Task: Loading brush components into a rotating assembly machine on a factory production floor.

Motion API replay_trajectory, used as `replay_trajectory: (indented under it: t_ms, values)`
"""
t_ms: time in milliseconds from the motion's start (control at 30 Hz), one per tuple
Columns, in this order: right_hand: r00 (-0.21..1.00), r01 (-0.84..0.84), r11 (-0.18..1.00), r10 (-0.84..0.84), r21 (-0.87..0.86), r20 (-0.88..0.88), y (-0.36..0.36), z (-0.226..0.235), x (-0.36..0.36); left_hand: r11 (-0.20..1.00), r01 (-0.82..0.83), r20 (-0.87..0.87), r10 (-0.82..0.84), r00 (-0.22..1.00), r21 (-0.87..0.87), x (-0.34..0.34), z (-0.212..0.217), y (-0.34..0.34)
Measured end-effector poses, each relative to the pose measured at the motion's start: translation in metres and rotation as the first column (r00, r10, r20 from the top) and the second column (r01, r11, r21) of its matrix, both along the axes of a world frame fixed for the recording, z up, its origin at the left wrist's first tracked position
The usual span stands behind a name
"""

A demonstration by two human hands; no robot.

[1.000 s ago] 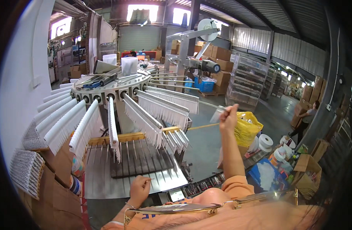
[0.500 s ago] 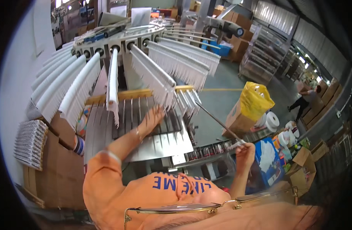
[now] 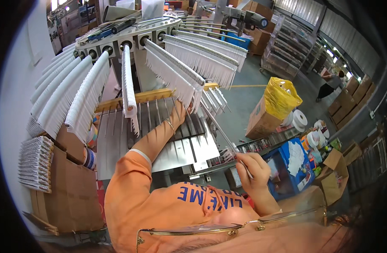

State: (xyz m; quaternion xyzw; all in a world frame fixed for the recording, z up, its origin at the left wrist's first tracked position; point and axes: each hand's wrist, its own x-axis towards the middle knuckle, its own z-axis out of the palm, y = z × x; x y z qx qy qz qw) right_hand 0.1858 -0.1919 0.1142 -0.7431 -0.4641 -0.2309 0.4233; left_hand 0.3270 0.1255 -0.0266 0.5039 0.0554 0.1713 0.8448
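Note:
My right hand (image 3: 256, 170) pinches the near end of a thin metal rod (image 3: 221, 131), right of the metal work plate (image 3: 159, 157). The rod slants away to the tip of a spoke of the round machine (image 3: 134, 31), which carries a row of white hanging strands (image 3: 176, 74). My left hand (image 3: 181, 112) reaches over the plate, under the low end of those strands. They partly cover its fingers, so its grip is not visible. Beside the left forearm, several thin metal rods (image 3: 149, 111) lean on a wooden bar (image 3: 149, 96).
More strand-covered spokes (image 3: 90, 92) fan out at the left. A stack of white strand bundles (image 3: 35, 164) rests on cardboard boxes at far left. Rightward stand a carton with a yellow bag (image 3: 282, 99), a blue bin (image 3: 288, 166) and white rolls (image 3: 299, 121). A person (image 3: 330, 84) is farther back.
My left hand has moved right and farther away, under the strands. My right hand has moved left and nearer with the rod, whose far end now meets the strand-covered spoke's tip.

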Motion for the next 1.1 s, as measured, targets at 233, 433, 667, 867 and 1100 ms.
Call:
replay_trajectory:
  t_ms: [233,433,667,867,1100]
  values:
    - [0.998,0.046,0.998,-0.047,0.036,0.042,0.022,-0.024,0.014,0.989,0.099,-0.075,-0.091,0.993,0.107,-0.070,0.029,-0.059]
    - [0.997,0.060,0.990,-0.066,0.126,0.049,-0.029,-0.042,-0.007,0.969,0.125,-0.092,-0.108,0.990,0.215,-0.074,0.033,-0.060]
    - [0.991,0.102,0.992,-0.108,0.070,0.084,-0.023,-0.024,-0.006,0.985,0.115,-0.022,-0.119,0.993,-0.130,0.020,-0.018,-0.006]
    - [0.993,0.113,0.989,-0.115,0.095,0.014,0.003,-0.033,0.017,0.996,0.064,-0.025,-0.066,0.998,-0.058,-0.003,0.012,-0.048]
    - [0.992,0.106,0.979,-0.115,0.176,0.046,-0.010,-0.063,0.018,0.967,0.192,-0.040,-0.188,0.981,0.167,-0.073,0.048,-0.086]
